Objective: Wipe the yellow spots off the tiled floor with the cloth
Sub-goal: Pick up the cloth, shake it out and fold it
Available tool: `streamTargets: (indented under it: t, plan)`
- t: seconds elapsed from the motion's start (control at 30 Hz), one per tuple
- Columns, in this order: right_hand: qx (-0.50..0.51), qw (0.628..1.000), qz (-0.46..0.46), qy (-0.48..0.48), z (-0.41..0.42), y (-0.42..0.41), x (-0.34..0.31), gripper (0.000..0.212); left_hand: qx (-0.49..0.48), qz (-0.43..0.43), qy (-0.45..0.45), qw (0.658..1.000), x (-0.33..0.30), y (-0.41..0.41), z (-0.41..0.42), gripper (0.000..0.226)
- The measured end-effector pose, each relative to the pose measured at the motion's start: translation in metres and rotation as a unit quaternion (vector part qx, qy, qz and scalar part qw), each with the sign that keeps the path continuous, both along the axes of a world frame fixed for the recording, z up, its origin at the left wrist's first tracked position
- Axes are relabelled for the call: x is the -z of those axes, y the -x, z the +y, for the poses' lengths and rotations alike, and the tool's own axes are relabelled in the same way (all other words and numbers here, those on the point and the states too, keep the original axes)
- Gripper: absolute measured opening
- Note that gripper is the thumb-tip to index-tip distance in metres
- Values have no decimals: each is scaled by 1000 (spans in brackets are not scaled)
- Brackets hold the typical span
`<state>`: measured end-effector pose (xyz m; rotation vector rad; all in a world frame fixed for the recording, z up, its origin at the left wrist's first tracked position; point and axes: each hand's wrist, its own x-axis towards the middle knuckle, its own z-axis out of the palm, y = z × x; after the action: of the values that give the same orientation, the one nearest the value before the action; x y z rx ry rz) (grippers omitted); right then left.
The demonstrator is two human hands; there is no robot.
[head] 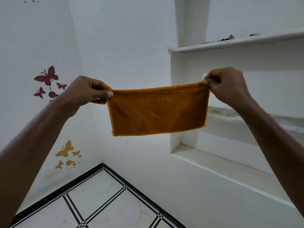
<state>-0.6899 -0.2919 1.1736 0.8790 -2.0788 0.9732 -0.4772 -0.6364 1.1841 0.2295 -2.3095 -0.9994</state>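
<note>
- Far left, the white wall point(24, 46) has butterfly stickers point(46, 77) on it, maroon up top and yellow lower down. Flat matte paint, nothing to do with the job.
- My left hand point(87, 91) is pinched shut on the top left corner of the cloth point(158, 111), thumb on the front, fingers curled behind.
- The cloth hangs in mid-air between both hands, stretched across its top edge, well above the floor. It's orange terry, fuzzy nap, stitched hem all round, looks doubled over. I'd say it's very light and totally floppy, so the corners are fine for spreading it out, but for scrubbing I'd guess bunching it into a pad under my palm works better.
- My right hand point(225, 84) is closed on the top right corner the same way.
- Right side is a set of built-in white shelves point(230, 43), hard and smooth, some small dark stuff up top I can't make out.
- Down below, the tiled floor point(98, 195) is glossy white with black stripe borders. Probably slick. No yellow spots in view that I can see.
</note>
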Motion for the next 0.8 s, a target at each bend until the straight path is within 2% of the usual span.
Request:
streamTargets:
  t: [0.1,0.2,0.3,0.4,0.5,0.63,0.8]
  plan:
    - [-16,1000,-12,13,2,2,-1,13,4,14,-15,1000,0,-4,1,13]
    - [-98,978,-172,72,-17,18,17,21,22,-1,-123,992,20,9,7,17]
    - [-97,945,-303,81,-44,37,54,23,-39,-35,-220,974,62,35,14,13]
    - [-96,932,-339,85,-63,36,80,21,-101,-53,-222,968,94,62,17,18]
    - [-137,923,-350,83,-82,21,87,18,-77,-37,-231,969,102,84,37,20]
    - [-235,878,-409,82,-101,1,92,24,-41,-21,-183,982,95,108,87,17]
    - [-241,854,-454,75,-97,-7,103,33,-83,-45,24,995,97,124,121,27]
